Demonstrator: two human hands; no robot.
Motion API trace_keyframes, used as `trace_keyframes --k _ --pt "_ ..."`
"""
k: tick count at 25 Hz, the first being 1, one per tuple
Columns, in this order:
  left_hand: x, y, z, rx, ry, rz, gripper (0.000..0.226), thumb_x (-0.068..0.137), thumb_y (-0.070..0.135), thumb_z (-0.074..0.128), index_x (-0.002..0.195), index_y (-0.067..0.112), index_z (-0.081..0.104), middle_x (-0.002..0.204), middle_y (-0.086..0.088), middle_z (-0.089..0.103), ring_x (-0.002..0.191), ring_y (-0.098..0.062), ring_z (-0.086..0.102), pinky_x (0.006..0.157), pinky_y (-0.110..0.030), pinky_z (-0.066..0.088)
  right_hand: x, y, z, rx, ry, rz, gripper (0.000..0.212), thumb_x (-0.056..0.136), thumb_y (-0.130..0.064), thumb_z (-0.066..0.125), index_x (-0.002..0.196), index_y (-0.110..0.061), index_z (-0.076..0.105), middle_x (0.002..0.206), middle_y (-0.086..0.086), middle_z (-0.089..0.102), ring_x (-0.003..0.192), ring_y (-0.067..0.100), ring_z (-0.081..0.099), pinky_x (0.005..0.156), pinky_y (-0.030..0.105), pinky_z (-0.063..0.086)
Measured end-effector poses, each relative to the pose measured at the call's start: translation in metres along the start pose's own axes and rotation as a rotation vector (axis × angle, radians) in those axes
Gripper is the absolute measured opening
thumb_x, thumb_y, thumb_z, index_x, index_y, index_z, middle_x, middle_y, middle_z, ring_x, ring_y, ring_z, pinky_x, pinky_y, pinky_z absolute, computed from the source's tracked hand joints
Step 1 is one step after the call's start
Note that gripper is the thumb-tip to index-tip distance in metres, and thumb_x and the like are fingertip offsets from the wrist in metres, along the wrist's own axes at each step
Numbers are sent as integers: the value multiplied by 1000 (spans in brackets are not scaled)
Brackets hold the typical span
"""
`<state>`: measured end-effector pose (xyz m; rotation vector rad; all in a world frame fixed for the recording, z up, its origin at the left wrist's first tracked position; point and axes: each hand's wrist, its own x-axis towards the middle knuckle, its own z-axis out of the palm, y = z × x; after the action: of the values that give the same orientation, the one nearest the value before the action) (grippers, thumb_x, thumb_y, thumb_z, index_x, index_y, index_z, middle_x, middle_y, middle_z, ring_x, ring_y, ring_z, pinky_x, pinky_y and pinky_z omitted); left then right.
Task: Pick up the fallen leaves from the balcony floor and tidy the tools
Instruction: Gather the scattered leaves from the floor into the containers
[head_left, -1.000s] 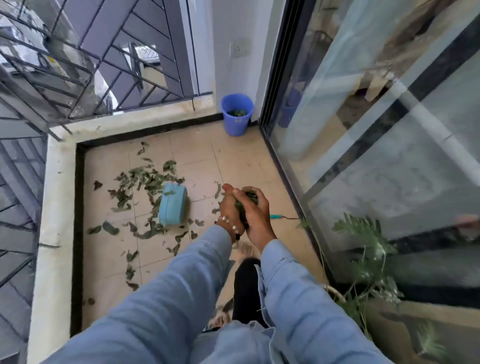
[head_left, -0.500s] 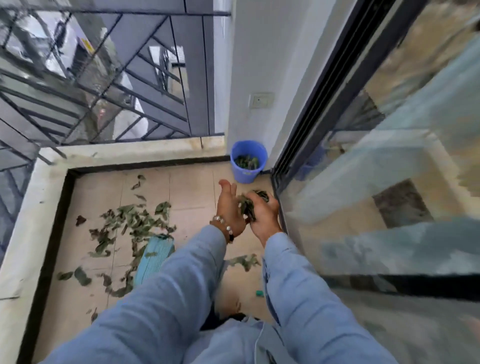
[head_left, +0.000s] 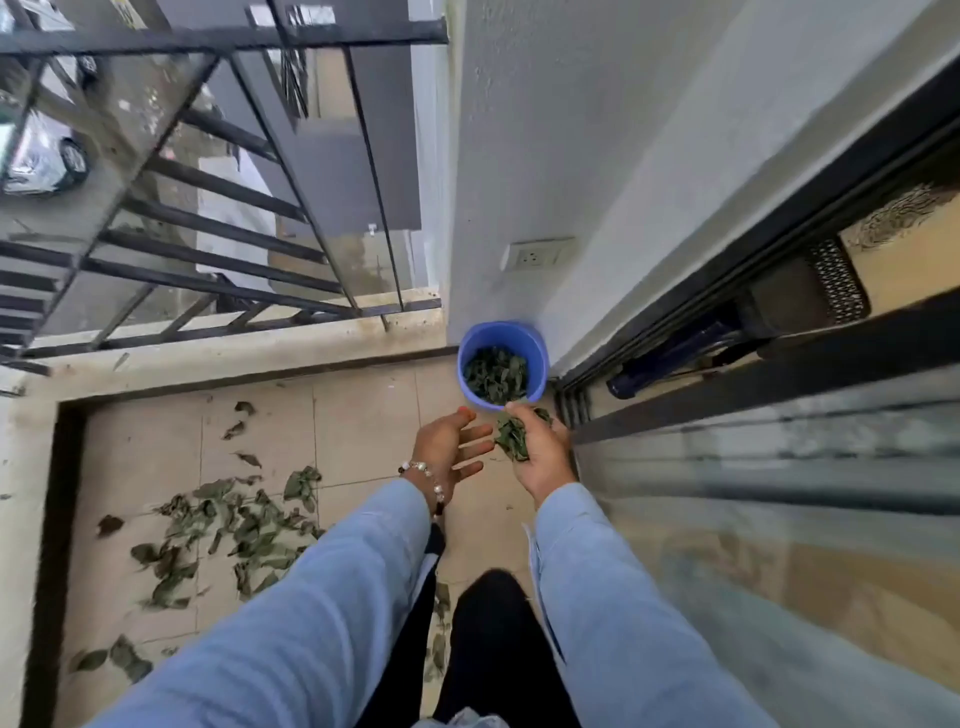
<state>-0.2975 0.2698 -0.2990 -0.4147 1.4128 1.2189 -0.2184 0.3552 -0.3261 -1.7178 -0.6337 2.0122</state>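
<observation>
My hands have split apart: 1 s ago they were cupped together round the leaves low over the tiles by the teal brush, now my left hand is off the bundle, fingers straight, palm empty. My right hand alone grips the clump of leaves. Both hands have moved forward to just short of the blue bucket, which now sits right ahead of my fingertips. The teal brush and the potted plant have dropped out of view.

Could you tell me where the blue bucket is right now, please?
In the head view, the blue bucket stands in the far right corner of the balcony floor, against the wall, just beyond the hands.
</observation>
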Motion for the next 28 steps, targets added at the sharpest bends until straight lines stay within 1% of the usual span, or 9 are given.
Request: trace_keyframes --k 3,9,12,15,19,22,23,25,28 --pt "59 52 10 127 21 -13 27 98 29 48 117 16 60 109 -8 71 87 -20 66 71 -28 44 71 -15 31 -72 27 19 14 72 1 73 78 -9 64 80 20 64 73 28 62 70 40 52" --pt "209 76 2 255 160 -87 22 99 23 46 110 13 60 94 -7 68 75 -21 62 61 -26 42 235 1 57 -162 172 47 18 74 -4 75 89 -10 67 99 16 70 90 32 68 78 42 56" --pt "299 56 -15 142 186 -139 24 100 26 43 113 17 60 94 -2 68 86 -23 63 67 -28 45 325 31 65 -161 172 46 37 79 -27 77 111 -14 63 117 8 66 101 27 63 92 51 51" --pt "359 34 -22 13 171 -175 24 100 35 41 116 25 56 102 6 64 100 -21 59 84 -34 46 385 56 58 -168 108 213 64 81 -56 65 134 -25 46 131 1 51 115 32 51 94 63 43" --pt "358 26 -18 -13 198 -188 17 97 24 45 89 28 59 106 4 60 104 -21 57 90 -35 43 388 67 45 -247 198 276 49 95 -34 55 138 -15 43 138 8 46 126 32 46 94 43 45" --pt "316 32 -15 25 236 -155 19 95 15 46 88 27 59 105 -1 61 94 -21 61 81 -33 45 347 56 47 -339 176 255 30 96 -26 56 120 -9 55 114 10 56 104 27 58 78 33 50" --pt "296 33 -16 43 259 -148 18 95 14 46 92 25 60 104 -2 62 88 -20 62 77 -32 45 328 50 48 -393 164 245 17 96 -26 56 103 -11 58 97 7 57 86 23 59 65 29 51" --pt "259 33 -22 81 296 -129 15 94 14 49 96 22 61 102 -5 64 78 -19 62 70 -30 44 289 35 52 -521 97 223 16 95 -24 57 81 -16 54 76 2 51 60 14 48 42 22 43" --pt "181 31 -33 148 336 -93 18 93 20 52 106 15 64 95 -6 68 72 -21 63 70 -30 45 211 4 61 -753 -44 177 14 94 -20 54 81 -17 54 71 3 51 57 15 46 49 26 43"
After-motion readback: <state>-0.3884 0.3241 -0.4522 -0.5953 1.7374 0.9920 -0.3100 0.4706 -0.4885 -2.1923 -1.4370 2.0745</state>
